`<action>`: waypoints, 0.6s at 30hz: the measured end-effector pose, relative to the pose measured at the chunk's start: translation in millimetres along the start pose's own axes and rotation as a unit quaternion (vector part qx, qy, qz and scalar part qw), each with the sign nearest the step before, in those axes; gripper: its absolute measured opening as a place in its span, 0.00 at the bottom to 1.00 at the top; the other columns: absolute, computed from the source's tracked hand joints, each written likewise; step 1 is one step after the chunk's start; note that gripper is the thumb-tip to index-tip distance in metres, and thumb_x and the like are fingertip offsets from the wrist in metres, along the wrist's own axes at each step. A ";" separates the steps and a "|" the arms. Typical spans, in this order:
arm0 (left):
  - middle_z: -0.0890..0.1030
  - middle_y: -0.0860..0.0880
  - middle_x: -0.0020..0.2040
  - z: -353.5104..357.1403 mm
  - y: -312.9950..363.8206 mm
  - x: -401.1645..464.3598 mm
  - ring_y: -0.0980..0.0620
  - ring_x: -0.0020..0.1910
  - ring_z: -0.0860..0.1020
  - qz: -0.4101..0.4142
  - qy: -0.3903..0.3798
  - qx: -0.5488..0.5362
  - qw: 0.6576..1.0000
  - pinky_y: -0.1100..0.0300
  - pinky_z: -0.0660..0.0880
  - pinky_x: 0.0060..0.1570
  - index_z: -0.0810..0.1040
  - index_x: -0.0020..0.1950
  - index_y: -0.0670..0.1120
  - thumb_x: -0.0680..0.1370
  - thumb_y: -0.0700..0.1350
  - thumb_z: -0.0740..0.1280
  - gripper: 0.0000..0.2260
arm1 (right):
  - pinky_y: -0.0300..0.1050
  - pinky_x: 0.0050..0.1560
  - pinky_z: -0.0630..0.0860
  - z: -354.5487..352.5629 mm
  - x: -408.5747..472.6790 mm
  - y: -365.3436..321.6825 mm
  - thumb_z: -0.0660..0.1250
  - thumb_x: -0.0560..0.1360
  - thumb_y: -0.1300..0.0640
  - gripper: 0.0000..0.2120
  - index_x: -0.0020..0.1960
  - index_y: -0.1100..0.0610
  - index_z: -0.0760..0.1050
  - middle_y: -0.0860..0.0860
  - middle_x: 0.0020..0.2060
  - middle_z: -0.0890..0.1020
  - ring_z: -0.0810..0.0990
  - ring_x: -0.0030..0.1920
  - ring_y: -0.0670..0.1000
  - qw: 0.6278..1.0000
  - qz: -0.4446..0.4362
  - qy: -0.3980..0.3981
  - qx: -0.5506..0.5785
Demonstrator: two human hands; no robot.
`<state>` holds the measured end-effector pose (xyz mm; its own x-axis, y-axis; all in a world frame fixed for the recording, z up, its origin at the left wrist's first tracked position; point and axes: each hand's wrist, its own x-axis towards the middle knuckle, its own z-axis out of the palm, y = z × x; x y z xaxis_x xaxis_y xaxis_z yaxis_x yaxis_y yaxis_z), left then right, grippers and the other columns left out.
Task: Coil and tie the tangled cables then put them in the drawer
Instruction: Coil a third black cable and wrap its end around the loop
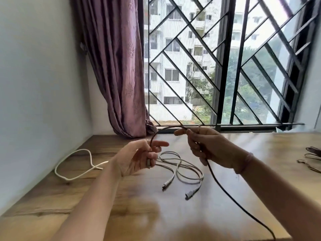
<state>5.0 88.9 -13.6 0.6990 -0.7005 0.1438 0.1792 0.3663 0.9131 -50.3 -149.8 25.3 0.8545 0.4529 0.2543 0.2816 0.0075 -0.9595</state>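
L hand & R hand each pinch thin dark cable, arched btwn; glossy wood-grain table.

Both forearms reach forward from the lower edge of the view, bare to the wrist; the left hand is held palm inward, its fingers curled and pinching a dark cable, index finger extended toward the right; the right hand is raised slightly higher, thumb and forefinger pinching the same cable, remaining fingers curled round it; a band circles the right wrist; the hands are near but apart.
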 end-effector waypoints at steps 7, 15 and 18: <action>0.60 0.54 0.29 13.6 7.5 2.2 0.60 0.22 0.53 0.054 -0.106 -0.110 0.987 0.70 0.53 0.14 0.81 0.58 0.42 0.75 0.60 0.64 0.24 | 0.30 0.17 0.56 18.6 19.7 10.4 0.55 0.82 0.55 0.13 0.54 0.59 0.76 0.49 0.28 0.67 0.63 0.18 0.42 0.997 0.016 0.061 -0.033; 0.85 0.45 0.46 15.7 8.9 10.3 0.59 0.27 0.75 0.224 0.063 -0.153 0.961 0.68 0.74 0.25 0.77 0.61 0.36 0.81 0.50 0.53 0.22 | 0.35 0.16 0.61 47.4 15.5 28.6 0.52 0.83 0.58 0.05 0.55 0.54 0.65 0.49 0.29 0.80 0.64 0.17 0.44 0.966 0.070 0.023 -0.249; 0.79 0.43 0.62 13.9 5.8 11.9 0.50 0.58 0.80 0.233 0.097 -0.090 0.963 0.57 0.75 0.58 0.70 0.66 0.38 0.83 0.51 0.47 0.22 | 0.44 0.35 0.77 55.7 0.4 39.0 0.52 0.82 0.59 0.14 0.65 0.59 0.66 0.55 0.43 0.82 0.79 0.34 0.53 0.873 -0.024 -0.025 -0.487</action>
<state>4.8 74.2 -1.3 0.8458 -0.3132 0.4320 -0.0805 0.7253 0.6837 -63.3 -99.6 -18.7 0.8183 0.5119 0.2615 0.5748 -0.7225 -0.3842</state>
